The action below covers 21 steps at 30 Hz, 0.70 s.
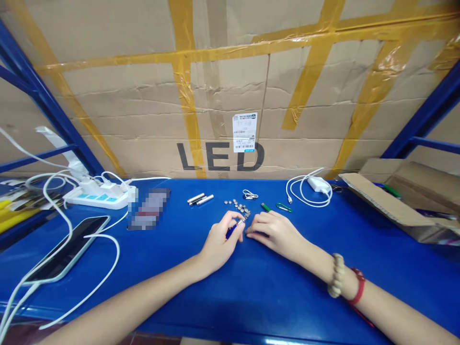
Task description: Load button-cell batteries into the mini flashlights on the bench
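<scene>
My left hand (222, 237) is closed around a small blue tube (232, 232) with a silver end, tilted up to the right. Close beside it, my right hand (271, 232) has its fingers curled together, low over the table; anything between the fingertips is hidden. Just beyond both hands lie several small silver button cells (241, 208), loosely scattered. Past my right hand's knuckles, a green piece (265, 207) with a metallic end is partly covered. A green carabiner (283, 207) rests to its right, and a black and white cord loop (250, 194) lies behind the cells.
Silver tubes (200, 199) lie left of the cells. Further left are a pixelated object (151, 209), a phone (68, 251) with white cables, and a power strip (98, 196). On the right are a charger (319, 184) and an open cardboard box (406, 206). A large taped carton (143, 110) stands behind.
</scene>
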Motion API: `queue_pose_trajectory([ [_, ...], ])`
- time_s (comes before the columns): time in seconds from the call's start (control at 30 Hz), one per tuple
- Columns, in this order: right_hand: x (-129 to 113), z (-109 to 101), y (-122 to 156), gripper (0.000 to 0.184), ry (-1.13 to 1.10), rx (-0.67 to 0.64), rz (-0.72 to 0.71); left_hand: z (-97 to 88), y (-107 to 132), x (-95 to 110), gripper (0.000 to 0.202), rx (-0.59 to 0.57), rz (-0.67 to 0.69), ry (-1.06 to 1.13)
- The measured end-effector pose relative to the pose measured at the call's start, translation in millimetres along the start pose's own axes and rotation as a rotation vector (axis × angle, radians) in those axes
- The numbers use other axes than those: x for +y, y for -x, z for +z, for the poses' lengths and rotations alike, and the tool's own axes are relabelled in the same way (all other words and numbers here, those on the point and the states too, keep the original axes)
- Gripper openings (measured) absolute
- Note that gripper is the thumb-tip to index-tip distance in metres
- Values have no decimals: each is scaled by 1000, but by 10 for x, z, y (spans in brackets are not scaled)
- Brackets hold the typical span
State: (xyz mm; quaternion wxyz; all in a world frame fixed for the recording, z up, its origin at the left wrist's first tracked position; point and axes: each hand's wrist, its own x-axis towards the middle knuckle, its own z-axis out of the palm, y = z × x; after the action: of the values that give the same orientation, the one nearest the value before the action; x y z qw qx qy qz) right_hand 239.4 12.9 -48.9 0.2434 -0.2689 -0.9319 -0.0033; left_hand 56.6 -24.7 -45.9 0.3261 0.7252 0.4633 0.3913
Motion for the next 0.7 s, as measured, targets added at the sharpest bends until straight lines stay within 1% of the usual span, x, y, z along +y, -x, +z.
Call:
queue_pose_trajectory([
  [0.43,6,7,-7,12,-6,-7,2,-8,15,7,21,-12,1,3],
  [0.7,3,-1,-11,12,5,-38,21,-5,7,12,20,-22,2,2],
])
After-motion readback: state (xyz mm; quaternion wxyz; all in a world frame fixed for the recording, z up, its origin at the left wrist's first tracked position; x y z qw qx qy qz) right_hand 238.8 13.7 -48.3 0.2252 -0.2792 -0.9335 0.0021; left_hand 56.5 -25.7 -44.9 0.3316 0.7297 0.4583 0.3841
